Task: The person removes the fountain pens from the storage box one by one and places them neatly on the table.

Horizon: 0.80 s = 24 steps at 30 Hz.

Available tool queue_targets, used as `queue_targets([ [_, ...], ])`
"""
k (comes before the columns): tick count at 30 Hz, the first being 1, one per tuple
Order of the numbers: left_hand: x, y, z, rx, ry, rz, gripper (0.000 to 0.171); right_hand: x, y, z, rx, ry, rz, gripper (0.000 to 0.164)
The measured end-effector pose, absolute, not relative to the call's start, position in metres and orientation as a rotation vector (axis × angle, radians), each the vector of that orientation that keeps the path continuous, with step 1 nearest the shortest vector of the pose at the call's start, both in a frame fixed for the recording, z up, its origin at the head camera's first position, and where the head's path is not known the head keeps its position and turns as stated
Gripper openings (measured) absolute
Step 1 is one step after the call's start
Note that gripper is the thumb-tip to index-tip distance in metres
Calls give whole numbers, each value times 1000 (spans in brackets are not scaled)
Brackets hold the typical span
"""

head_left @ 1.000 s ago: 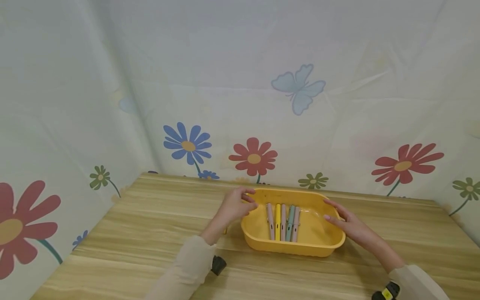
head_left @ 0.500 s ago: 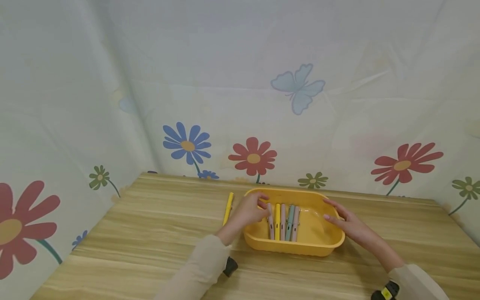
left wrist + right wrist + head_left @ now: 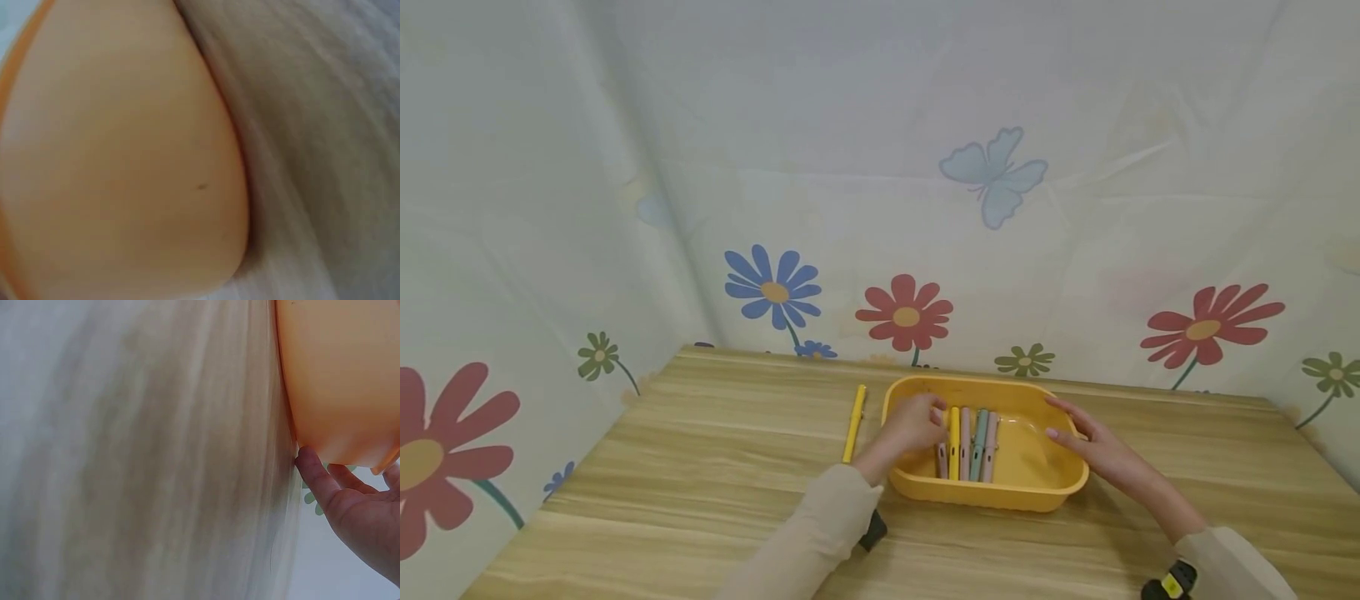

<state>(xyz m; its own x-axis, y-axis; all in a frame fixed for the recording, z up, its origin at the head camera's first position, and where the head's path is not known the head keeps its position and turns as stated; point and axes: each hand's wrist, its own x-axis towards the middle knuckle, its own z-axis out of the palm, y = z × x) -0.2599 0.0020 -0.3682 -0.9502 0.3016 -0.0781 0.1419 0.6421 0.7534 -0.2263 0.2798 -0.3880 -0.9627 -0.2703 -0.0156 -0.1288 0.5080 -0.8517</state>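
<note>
A yellow plastic basin (image 3: 1030,500) stands on the table, holding a row of pens. My left hand (image 3: 910,427) reaches over its left side and pinches the leftmost pink pen (image 3: 942,465), whose upper part the fingers hide. Beside that pen lie a yellow pen (image 3: 954,442), a pink pen (image 3: 966,446), a green pen (image 3: 979,446) and another pink pen (image 3: 990,450). At the basin's right end my right hand (image 3: 1097,442) holds the rim, thumb towards the inside. The right wrist view shows right-hand fingers (image 3: 319,478) against the basin's outer wall (image 3: 344,394).
A separate yellow pen (image 3: 854,423) lies on the wooden table (image 3: 722,450) left of the basin, its near end by the left forearm. A flower-printed curtain (image 3: 820,208) hangs behind the table. The left wrist view shows mostly the basin's outer wall (image 3: 125,156).
My left hand has moved right, from the basin's left rim to the leftmost pink pen, and its fingers have closed on it. The loose yellow pen came into view. My right hand stays put.
</note>
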Motion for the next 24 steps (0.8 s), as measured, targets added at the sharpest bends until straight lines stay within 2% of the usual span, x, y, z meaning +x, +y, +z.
queue_targets([
  [16, -262, 8, -378, 429, 2811, 914, 37, -228, 281, -389, -369, 2606, -1450, 61],
  [22, -262, 11, -378, 374, 2796, 871, 54, -229, 281, -389, -362, 2619, -1435, 61],
  [24, -261, 11, -378, 361, 2793, 861, 53, -228, 281, -389, -356, 2619, -1433, 61],
])
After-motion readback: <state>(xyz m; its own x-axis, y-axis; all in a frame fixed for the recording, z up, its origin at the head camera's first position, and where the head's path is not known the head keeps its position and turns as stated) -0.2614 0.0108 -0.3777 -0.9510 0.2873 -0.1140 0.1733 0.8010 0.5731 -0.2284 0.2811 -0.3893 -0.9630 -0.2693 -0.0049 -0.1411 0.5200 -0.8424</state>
